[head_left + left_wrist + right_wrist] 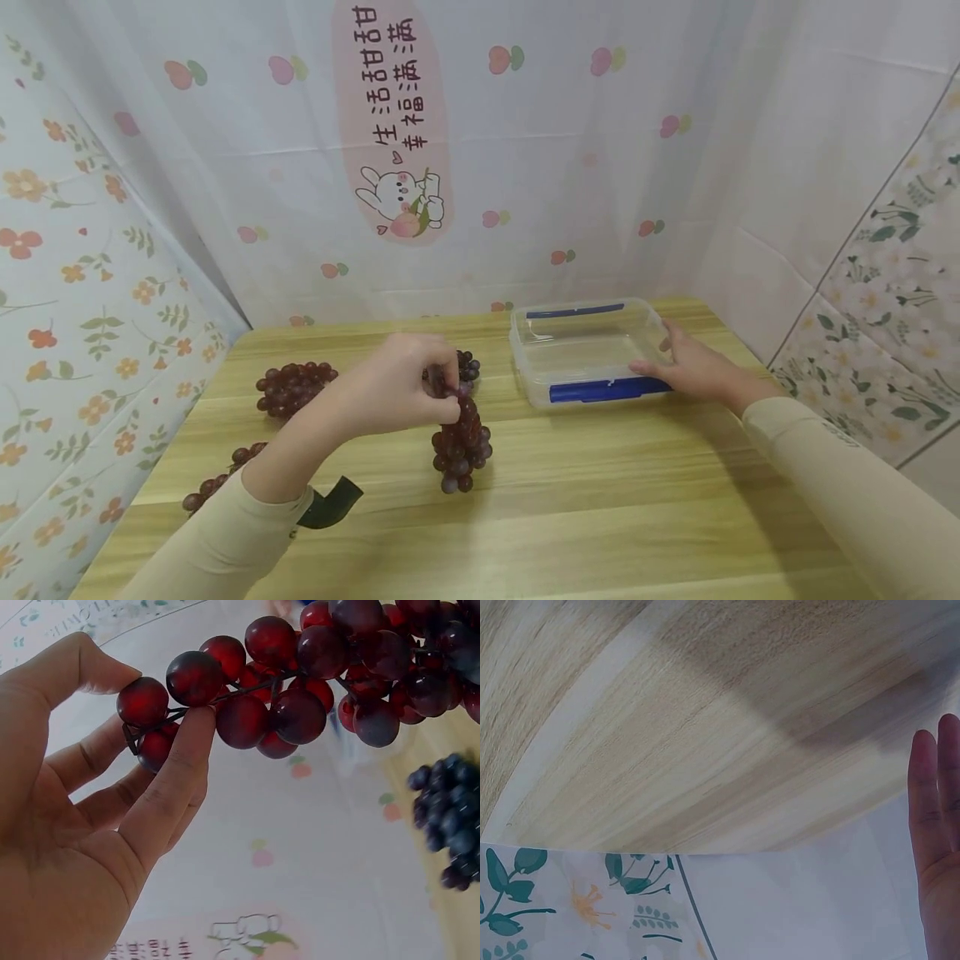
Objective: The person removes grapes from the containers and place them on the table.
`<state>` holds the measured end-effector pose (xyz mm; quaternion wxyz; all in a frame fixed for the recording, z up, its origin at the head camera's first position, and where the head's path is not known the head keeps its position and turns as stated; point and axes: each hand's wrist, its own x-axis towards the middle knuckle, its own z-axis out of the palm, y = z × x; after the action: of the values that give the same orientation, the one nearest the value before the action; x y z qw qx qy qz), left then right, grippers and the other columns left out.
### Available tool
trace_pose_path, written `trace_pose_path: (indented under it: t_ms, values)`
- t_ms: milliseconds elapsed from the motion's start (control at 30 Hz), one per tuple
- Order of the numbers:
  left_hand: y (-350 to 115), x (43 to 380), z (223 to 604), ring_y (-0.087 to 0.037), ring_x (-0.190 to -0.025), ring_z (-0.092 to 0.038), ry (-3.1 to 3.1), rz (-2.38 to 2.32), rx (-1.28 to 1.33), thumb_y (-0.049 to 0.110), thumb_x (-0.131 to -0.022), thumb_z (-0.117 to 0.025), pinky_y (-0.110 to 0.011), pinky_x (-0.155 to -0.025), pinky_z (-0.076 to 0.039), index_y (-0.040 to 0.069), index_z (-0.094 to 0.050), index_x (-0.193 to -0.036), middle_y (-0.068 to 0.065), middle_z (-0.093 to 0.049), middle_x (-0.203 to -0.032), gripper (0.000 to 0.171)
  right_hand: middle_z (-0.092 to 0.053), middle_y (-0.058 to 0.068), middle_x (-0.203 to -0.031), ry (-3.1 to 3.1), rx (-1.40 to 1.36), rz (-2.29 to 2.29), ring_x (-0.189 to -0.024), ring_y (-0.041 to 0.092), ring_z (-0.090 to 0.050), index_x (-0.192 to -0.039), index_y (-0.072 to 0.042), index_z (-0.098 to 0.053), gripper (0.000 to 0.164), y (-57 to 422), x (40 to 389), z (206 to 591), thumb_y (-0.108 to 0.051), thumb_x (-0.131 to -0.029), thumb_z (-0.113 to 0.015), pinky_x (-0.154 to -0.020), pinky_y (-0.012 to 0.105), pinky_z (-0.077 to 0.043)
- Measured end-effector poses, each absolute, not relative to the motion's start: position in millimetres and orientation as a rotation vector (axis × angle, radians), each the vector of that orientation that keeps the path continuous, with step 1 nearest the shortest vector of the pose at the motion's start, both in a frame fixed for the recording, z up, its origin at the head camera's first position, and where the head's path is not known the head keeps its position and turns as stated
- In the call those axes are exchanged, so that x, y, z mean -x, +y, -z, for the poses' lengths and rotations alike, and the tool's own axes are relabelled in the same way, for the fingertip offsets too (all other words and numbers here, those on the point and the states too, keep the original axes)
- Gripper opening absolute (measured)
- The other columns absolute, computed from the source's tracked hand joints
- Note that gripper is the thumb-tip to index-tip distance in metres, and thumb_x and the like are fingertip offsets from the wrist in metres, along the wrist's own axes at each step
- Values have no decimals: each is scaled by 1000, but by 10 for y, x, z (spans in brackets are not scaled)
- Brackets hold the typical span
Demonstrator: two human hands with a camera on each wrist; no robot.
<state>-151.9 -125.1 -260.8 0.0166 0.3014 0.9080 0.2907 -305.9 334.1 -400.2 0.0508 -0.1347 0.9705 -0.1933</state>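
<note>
My left hand [405,379] pinches the stem end of a bunch of red grapes [461,450], which hangs down over the middle of the table. In the left wrist view, the thumb and fingers meet around the top grapes [244,716] and their dark stem. My right hand [693,362] rests at the right end of a clear plastic container [532,367] with blue clips. Its thumb lies over the near rim; in the right wrist view two fingers [924,795] are straight. No lid shows on the container.
A dark bunch of grapes [468,367] lies behind the held one. Two more red bunches, one farther back [288,392] and one nearer [206,492], partly hidden by my left forearm, lie on the wooden table [570,508]. Printed curtains [465,167] hang behind and beside it.
</note>
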Motion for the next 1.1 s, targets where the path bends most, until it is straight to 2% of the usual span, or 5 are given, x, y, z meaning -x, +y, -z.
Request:
trace_pose_path:
  t_ms: [267, 567, 800, 967, 1100]
  values:
    - [-1262, 1465, 2903, -12, -71, -59, 2746, -947, -911, 6, -81, -73, -25, -62, -54, 16, -68, -84, 1, -64, -91, 12, -54, 38, -143, 2948, 407, 591, -129, 55, -57, -163, 13, -7, 119, 3305, 3031, 3979, -73, -98, -58, -104, 72, -46]
    - [-1322, 1466, 3053, -16, -72, -60, 2717, -1021, -823, 2, -83, -73, -26, -65, -53, 14, -66, -90, -1, -64, -94, 15, -53, 39, -145, 2934, 402, 610, -129, 56, -57, -164, 12, -5, 120, 3319, 3039, 3975, -73, -97, -59, -103, 72, -46]
    - [-1392, 1453, 3183, -15, -82, -67, 2667, -1048, -729, 1, -82, -74, -24, -72, -59, 10, -65, -93, -4, -65, -104, 17, -53, 37, -143, 2935, 406, 611, -128, 54, -58, -164, 12, -5, 120, 3314, 3048, 3987, -73, -97, -59, -104, 71, -46]
    - [-1420, 1438, 3331, -8, -68, -55, 2693, -904, -701, 3, -82, -76, -24, -64, -50, 13, -62, -93, -1, -64, -102, 20, -54, 36, -142, 2938, 407, 610, -127, 53, -59, -164, 11, -5, 119, 3317, 3049, 3990, -72, -98, -59, -103, 71, -47]
    - [-1411, 1417, 3459, -10, -71, -51, 2732, -806, -729, 2, -81, -76, -25, -63, -47, 14, -59, -90, 1, -61, -95, 22, -54, 37, -143, 2940, 399, 606, -127, 53, -58, -164, 11, -5, 120, 3316, 3051, 3996, -73, -97, -59, -103, 72, -46]
